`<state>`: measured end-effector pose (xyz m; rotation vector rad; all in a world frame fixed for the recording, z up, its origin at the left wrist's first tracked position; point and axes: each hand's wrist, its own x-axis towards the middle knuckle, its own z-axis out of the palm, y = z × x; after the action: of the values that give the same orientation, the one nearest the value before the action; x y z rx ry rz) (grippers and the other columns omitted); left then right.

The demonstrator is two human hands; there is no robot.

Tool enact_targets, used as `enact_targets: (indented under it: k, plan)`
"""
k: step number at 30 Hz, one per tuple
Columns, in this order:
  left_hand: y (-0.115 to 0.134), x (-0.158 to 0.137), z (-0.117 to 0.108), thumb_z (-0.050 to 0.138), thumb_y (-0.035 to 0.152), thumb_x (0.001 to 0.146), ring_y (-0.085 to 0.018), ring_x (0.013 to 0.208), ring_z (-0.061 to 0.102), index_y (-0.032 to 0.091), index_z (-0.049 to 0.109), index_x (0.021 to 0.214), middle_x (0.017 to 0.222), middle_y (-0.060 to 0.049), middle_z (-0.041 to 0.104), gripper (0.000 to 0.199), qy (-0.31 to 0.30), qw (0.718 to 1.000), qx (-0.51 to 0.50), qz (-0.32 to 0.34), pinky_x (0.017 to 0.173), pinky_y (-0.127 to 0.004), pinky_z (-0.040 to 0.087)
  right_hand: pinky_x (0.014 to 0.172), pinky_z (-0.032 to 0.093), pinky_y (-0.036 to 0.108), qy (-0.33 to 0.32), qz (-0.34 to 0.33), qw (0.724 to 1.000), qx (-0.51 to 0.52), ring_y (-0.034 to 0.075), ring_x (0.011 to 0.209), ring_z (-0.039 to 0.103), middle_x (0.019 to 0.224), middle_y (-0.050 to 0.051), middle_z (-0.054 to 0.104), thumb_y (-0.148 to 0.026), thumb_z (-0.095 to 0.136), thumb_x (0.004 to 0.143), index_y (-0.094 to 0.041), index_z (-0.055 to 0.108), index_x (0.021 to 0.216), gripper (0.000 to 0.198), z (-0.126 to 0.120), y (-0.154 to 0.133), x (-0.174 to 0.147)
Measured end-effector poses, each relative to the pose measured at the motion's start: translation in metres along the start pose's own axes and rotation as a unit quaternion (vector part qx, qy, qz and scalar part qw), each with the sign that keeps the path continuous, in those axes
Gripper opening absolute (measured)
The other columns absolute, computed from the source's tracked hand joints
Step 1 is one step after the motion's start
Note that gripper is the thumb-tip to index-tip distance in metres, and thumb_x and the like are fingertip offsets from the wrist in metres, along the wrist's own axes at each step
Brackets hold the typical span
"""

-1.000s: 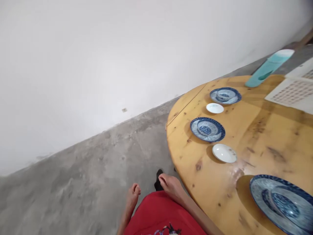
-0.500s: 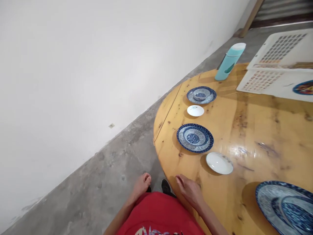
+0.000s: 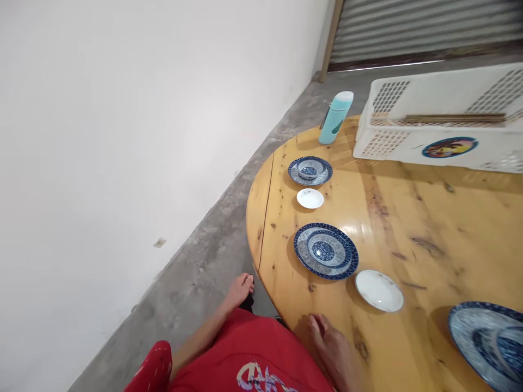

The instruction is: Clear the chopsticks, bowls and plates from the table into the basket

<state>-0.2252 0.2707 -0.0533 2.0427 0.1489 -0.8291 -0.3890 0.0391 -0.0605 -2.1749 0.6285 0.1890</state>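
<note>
My left hand [image 3: 241,291] hangs beside the rounded table edge, its fingers curled in with nothing seen in them. Loosely closed and holding nothing visible, my right hand [image 3: 333,347] is at the near edge of the wooden table [image 3: 400,218]. A white dish [image 3: 379,291] lies just beyond it. Farther along is a blue-patterned plate [image 3: 302,256] with a matching bowl [image 3: 323,251] on it. To the right, a larger-looking blue plate [image 3: 466,326] bears a bowl [image 3: 512,348], cut off by the frame.
Toward the far end are a small white dish [image 3: 310,198] and another blue plate with a bowl [image 3: 309,168]. Behind stand a light-blue bottle [image 3: 336,118] and a white plastic basket [image 3: 392,142] with chopsticks [image 3: 455,118]. A white wall [image 3: 122,136] runs along the left.
The view has swung to the right, so more of the basket and the corrugated shutter shows. Both my hands remain near the table edge, and the dishes keep their places.
</note>
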Motion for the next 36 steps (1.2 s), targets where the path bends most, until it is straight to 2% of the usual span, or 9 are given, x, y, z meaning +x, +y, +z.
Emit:
enact_targets:
  k: [6, 10, 15, 21, 26, 31, 36]
  plan:
    - [0.019, 0.061, -0.056, 0.039, 0.045, 0.093, -0.016, 0.075, 0.064, 0.019, 0.055, 0.081, 0.086, -0.006, 0.069, 0.032, -0.042, 0.999, -0.003, 0.015, 0.071, -0.027, 0.046, 0.069, 0.052, 0.035, 0.026, 0.034, 0.999, -0.017, 0.029, 0.081, 0.075, 0.088, 0.014, 0.076, -0.055, 0.029, 0.089, -0.022, 0.069, 0.094, 0.053, 0.042, -0.074, 0.023]
    - [0.03, 0.092, -0.083, 0.043, 0.047, 0.093, -0.015, 0.073, 0.063, 0.019, 0.056, 0.081, 0.086, -0.006, 0.07, 0.034, -0.066, 0.997, 0.009, 0.031, 0.07, -0.026, 0.046, 0.067, 0.051, 0.033, 0.044, 0.039, 0.998, -0.033, 0.027, 0.079, 0.074, 0.09, 0.013, 0.076, -0.053, 0.028, 0.092, -0.021, 0.07, 0.096, 0.053, 0.058, -0.098, 0.032]
    - [0.039, 0.115, -0.095, 0.043, 0.041, 0.093, -0.014, 0.073, 0.064, 0.018, 0.059, 0.085, 0.088, -0.006, 0.071, 0.029, -0.07, 0.997, -0.008, 0.021, 0.069, -0.025, 0.045, 0.068, 0.051, 0.032, 0.057, 0.063, 0.996, -0.036, 0.026, 0.079, 0.074, 0.096, 0.013, 0.077, -0.05, 0.029, 0.092, -0.02, 0.07, 0.097, 0.051, 0.059, -0.106, 0.038]
    - [0.047, 0.118, -0.092, 0.043, 0.034, 0.091, -0.015, 0.075, 0.066, 0.018, 0.06, 0.085, 0.089, -0.007, 0.073, 0.024, -0.038, 0.999, -0.024, 0.013, 0.07, -0.025, 0.047, 0.069, 0.051, 0.034, 0.065, 0.053, 0.995, -0.06, 0.028, 0.08, 0.074, 0.091, 0.015, 0.076, -0.05, 0.029, 0.091, -0.019, 0.072, 0.097, 0.053, 0.053, -0.105, 0.047]
    - [0.065, 0.114, -0.098, 0.042, 0.03, 0.089, -0.015, 0.075, 0.067, 0.018, 0.061, 0.084, 0.087, -0.006, 0.072, 0.023, 0.034, 0.997, 0.0, 0.071, 0.073, -0.026, 0.049, 0.069, 0.05, 0.034, 0.093, 0.038, 0.994, -0.043, 0.027, 0.079, 0.073, 0.09, 0.014, 0.076, -0.05, 0.029, 0.091, -0.019, 0.072, 0.099, 0.053, 0.049, -0.097, 0.06]
    - [0.106, 0.122, -0.108, 0.043, 0.032, 0.089, -0.015, 0.073, 0.066, 0.019, 0.062, 0.084, 0.083, -0.004, 0.071, 0.024, 0.099, 0.98, 0.026, 0.173, 0.073, -0.026, 0.05, 0.069, 0.05, 0.034, 0.093, 0.023, 0.995, 0.004, 0.027, 0.081, 0.072, 0.095, 0.015, 0.076, -0.051, 0.031, 0.091, -0.019, 0.072, 0.098, 0.053, 0.048, -0.091, 0.062]
    - [0.182, 0.161, -0.103, 0.045, 0.03, 0.09, -0.014, 0.074, 0.067, 0.018, 0.062, 0.083, 0.083, -0.005, 0.072, 0.022, 0.075, 0.968, 0.04, 0.236, 0.073, -0.024, 0.05, 0.069, 0.05, 0.035, 0.096, 0.062, 0.993, 0.04, 0.028, 0.081, 0.072, 0.091, 0.013, 0.076, -0.054, 0.033, 0.09, -0.02, 0.071, 0.099, 0.052, 0.053, -0.081, 0.051]
